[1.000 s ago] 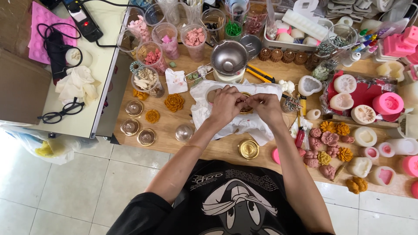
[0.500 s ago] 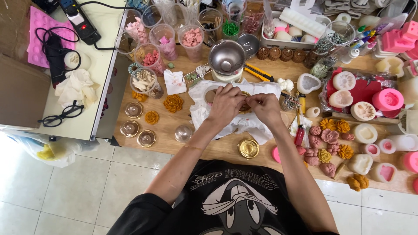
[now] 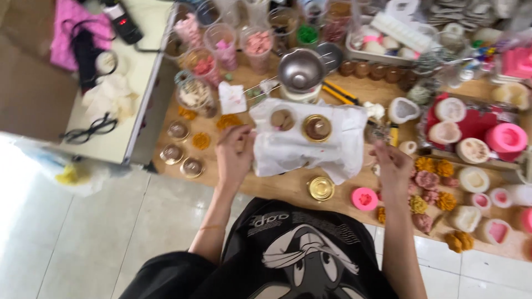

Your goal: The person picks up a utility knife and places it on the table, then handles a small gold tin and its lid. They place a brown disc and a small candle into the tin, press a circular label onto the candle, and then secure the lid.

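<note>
Hands: left hand [image 3: 235, 152] and right hand [image 3: 394, 166] loose, holding nothing, either side of white cloth [image 3: 293, 149].
Cloth: keeps gold tin [image 3: 317, 128] off wooden table [image 3: 277, 188].

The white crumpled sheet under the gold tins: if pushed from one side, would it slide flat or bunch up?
The white sheet looks thin and creased, so it would probably bunch rather than slide. The gold tin resting on it would likely drag or tip. Its loose lower edge suggests it is floppy and light.

Black short-sleeved T-shirt [image 3: 288, 249] on this one, white cartoon face printed across the chest, arms bare, a thin bracelet [image 3: 209, 227] circling the left forearm.
</note>
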